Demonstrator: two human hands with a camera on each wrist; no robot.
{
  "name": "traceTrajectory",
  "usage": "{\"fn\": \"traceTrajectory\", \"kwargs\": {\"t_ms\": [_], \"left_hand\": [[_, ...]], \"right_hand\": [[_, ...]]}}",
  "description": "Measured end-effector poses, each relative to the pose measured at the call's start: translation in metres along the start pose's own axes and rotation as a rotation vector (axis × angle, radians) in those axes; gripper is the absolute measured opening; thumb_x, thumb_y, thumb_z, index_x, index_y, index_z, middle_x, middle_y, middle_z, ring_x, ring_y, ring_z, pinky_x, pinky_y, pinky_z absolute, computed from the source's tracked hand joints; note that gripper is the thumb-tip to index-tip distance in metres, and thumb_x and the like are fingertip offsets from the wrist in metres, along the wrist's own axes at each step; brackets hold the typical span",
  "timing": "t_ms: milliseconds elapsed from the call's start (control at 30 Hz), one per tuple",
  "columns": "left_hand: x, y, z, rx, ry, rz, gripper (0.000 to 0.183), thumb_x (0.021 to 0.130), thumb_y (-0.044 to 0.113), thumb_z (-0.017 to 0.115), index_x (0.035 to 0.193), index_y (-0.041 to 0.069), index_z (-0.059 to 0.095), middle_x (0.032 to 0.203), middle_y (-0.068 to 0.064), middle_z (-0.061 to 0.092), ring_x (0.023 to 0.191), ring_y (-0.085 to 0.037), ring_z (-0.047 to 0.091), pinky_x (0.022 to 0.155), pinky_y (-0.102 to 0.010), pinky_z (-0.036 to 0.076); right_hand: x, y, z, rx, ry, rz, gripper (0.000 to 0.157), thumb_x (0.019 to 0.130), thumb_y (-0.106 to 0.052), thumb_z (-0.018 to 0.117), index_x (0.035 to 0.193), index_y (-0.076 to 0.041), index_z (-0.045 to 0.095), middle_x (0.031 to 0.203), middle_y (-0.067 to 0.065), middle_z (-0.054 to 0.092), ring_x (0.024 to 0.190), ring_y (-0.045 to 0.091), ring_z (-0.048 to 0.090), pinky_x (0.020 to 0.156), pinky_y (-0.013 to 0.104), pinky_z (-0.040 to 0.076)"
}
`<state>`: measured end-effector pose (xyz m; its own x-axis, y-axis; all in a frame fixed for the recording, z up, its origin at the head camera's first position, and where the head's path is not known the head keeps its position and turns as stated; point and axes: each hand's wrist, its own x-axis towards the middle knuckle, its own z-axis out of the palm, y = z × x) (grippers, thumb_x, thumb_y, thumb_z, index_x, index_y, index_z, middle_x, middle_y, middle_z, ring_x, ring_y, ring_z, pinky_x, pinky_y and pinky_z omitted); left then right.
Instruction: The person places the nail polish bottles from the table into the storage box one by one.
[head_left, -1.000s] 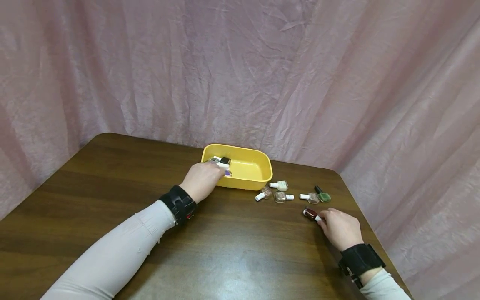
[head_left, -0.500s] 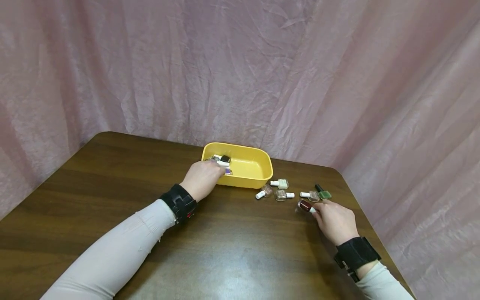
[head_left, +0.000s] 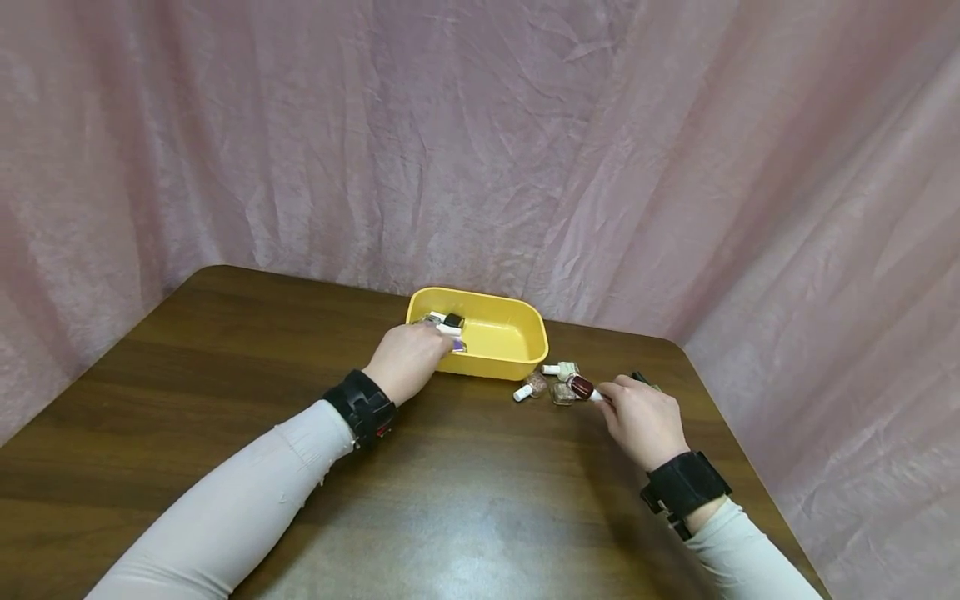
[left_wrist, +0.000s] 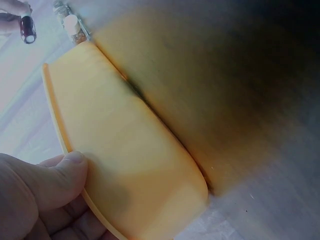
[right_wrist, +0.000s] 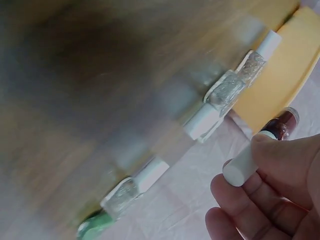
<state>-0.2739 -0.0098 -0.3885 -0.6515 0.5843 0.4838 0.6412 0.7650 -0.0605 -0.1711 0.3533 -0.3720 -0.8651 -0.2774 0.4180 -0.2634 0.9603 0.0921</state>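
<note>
- At the left end of the yellow bin (head_left: 491, 367), your left hand (head_left: 405, 358) grips the rim, thumb pressed on the outer wall and fingers curled inside.
- Right of the bin, your right hand (head_left: 643, 421) pinches the dark red bottle (head_left: 582, 386) by its white cap (right_wrist: 245, 162), thumb against fingers; the bottle is raised, its base towards the bin.
- Just beside the bin's right end lie a glittery bottle (head_left: 536, 382), a pale bottle (head_left: 567, 370) and a silvery bottle (head_left: 562, 395).
- Farther right of the bin, a green bottle (right_wrist: 95, 226) lies partly hidden from the head view.
</note>
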Motion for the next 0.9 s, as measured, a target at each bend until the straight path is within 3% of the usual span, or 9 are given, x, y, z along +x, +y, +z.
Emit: {"fn": "traceTrajectory", "kwargs": {"t_ms": [400, 633, 900], "left_hand": [[0.0, -0.001, 0.002, -0.003, -0.018, -0.009, 0.023, 0.1, -0.003, 0.076, 0.11, 0.016, 0.085, 0.101, -0.004, 0.082, 0.093, -0.026, 0.076, 0.081, -0.043, 0.065], [0.0, 0.0, 0.003, 0.008, 0.004, 0.001, 0.022, 0.098, -0.003, 0.077, 0.106, 0.017, 0.085, 0.098, -0.003, 0.082, 0.089, -0.026, 0.075, 0.077, -0.043, 0.064], [0.0, 0.0, 0.003, 0.006, -0.036, -0.016, 0.026, 0.1, -0.005, 0.074, 0.108, 0.018, 0.085, 0.1, -0.003, 0.081, 0.092, -0.024, 0.075, 0.079, -0.042, 0.064]], "right_hand": [[0.039, -0.013, 0.005, 0.016, 0.037, -0.051, 0.008, 0.097, -0.013, 0.084, 0.104, -0.009, 0.083, 0.088, 0.004, 0.071, 0.073, 0.022, 0.068, 0.057, 0.044, 0.055], [0.061, -0.025, 0.008, 0.033, 0.027, -0.07, 0.009, 0.097, -0.016, 0.085, 0.105, -0.011, 0.084, 0.092, 0.003, 0.073, 0.077, 0.023, 0.069, 0.061, 0.044, 0.056], [0.085, -0.043, 0.011, 0.017, 0.009, -0.096, 0.009, 0.098, -0.018, 0.084, 0.104, -0.011, 0.084, 0.093, 0.003, 0.074, 0.08, 0.023, 0.072, 0.065, 0.045, 0.059]]}}
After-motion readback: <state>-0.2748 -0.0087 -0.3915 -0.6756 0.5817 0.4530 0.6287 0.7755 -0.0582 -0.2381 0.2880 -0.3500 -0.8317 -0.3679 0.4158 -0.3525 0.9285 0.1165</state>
